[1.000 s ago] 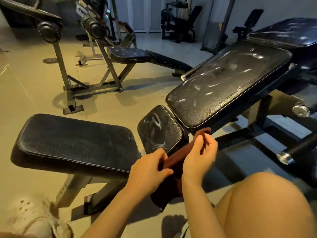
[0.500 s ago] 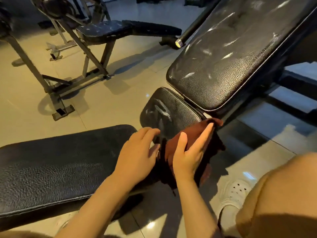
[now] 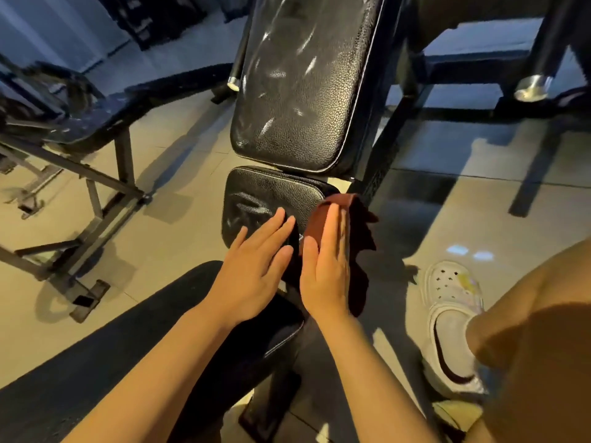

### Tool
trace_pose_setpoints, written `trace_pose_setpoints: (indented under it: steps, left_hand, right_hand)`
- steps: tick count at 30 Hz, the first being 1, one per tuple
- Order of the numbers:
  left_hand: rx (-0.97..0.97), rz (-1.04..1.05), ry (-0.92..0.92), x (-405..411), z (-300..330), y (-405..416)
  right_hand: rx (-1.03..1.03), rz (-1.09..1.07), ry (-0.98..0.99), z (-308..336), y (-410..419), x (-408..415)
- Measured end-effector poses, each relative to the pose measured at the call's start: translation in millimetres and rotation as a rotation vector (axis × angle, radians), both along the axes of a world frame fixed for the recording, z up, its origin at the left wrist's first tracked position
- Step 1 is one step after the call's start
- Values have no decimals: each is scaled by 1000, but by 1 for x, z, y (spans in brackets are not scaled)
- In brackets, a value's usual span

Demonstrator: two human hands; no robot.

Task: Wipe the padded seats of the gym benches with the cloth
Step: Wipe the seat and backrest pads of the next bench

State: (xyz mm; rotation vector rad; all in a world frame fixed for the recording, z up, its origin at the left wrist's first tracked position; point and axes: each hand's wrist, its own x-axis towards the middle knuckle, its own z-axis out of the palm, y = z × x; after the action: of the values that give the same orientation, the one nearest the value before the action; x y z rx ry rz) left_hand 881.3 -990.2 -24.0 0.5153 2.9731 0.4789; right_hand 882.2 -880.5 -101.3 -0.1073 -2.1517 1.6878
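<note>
now | flat right hand (image 3: pixel 324 266) on rust cloth (image 3: pixel 358 225) | pebbled black seat pad (image 3: pixel 265 196)

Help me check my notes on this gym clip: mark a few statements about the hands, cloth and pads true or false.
1. The cloth is dark red. True.
2. The right hand lies with straight fingers against the cloth. True.
3. The left hand clutches a spray bottle. False: it is flat and holds nothing.
4. The large back pad shows pale smears. True.
5. The white shoe rests on the small seat pad. False: it stands on the floor.
</note>
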Motion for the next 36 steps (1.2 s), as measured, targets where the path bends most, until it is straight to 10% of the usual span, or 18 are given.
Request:
trace_pose_setpoints:
  steps: [36]
  left_hand:
    - [-212,-112,-229,-12,33,2]
  right_hand:
    - [-301,115,-225,-15,-15,30]
